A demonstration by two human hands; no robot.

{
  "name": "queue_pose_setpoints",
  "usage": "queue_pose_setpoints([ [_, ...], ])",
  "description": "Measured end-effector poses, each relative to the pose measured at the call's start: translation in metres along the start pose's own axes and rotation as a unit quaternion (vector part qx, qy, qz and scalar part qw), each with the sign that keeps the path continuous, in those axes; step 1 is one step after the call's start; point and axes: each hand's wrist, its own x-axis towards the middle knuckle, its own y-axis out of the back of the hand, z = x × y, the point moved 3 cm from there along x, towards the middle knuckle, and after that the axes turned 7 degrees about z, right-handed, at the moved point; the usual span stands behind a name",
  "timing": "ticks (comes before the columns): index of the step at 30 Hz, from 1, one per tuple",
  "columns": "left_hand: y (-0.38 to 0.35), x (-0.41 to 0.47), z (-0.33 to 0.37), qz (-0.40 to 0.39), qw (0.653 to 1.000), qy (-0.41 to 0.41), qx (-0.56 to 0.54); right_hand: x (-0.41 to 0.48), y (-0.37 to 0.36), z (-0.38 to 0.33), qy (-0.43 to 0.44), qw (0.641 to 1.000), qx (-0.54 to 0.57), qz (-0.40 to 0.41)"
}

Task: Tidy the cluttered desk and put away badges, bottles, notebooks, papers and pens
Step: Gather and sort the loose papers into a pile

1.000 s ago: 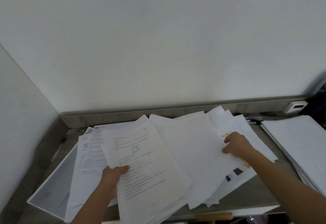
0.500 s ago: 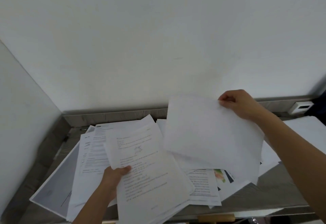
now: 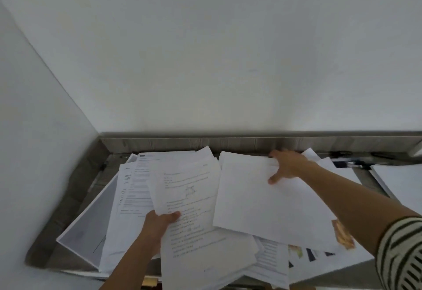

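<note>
Left fingers (image 3: 174, 215): the thumb lies on top of the printed sheet (image 3: 194, 198) at its near-left edge, the others are hidden under it; they grasp it.
Right fingers (image 3: 274, 179): the thumb is spread on top of the blank sheet (image 3: 262, 200) and the rest reach its far edge; blur makes it impossible to tell whether they hold the sheet or only lie on it.
Left hand (image 3: 157, 225): at 7 o'clock of the paper pile (image 3: 271, 257), forearm entering from 6 o'clock.
Right hand (image 3: 288, 166): at 1 o'clock of the pile, over the blank sheet's far-right corner, close to the desk's raised back edge.
Printed sheet: tilted, overlapping other text pages at its 9 o'clock.
Blank sheet: on top of the pile, its left edge just beside the printed sheet; colour-printed pages show under it at 5 o'clock.
Tray (image 3: 89, 230): white, shallow, at 8 o'clock, partly under the pile.
Side stack (image 3: 402, 182): white paper at 3 o'clock, apart from the pile.
Desk (image 3: 365, 182): grey wood, showing between pile and side stack.
Striped sleeve (image 3: 402, 257): on the right arm, at 4 o'clock.
</note>
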Motion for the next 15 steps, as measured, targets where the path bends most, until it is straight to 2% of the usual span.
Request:
queue_pose_setpoints([
  [5,0.002,0.003,-0.001,-0.008,1.000,0.002,-0.005,-0.012,-0.007,-0.009,0.036,0.996,-0.057,0.055],
  [7,0.002,0.004,-0.001,-0.012,1.000,0.003,-0.003,-0.019,-0.006,-0.011,0.043,0.997,-0.033,0.062],
  [9,0.002,0.004,-0.001,-0.011,1.000,0.005,-0.004,-0.027,0.013,-0.010,0.029,0.995,0.054,0.077],
  [11,0.002,0.004,-0.001,-0.011,1.000,0.007,-0.004,-0.036,0.047,-0.004,0.025,0.976,0.183,0.112],
  [12,0.002,0.004,0.000,-0.011,1.000,0.007,-0.006,-0.044,0.067,-0.001,0.020,0.956,0.262,0.131],
  [15,0.001,0.001,0.001,-0.011,1.000,0.011,-0.008,-0.069,0.113,-0.002,0.006,0.865,0.479,0.152],
])
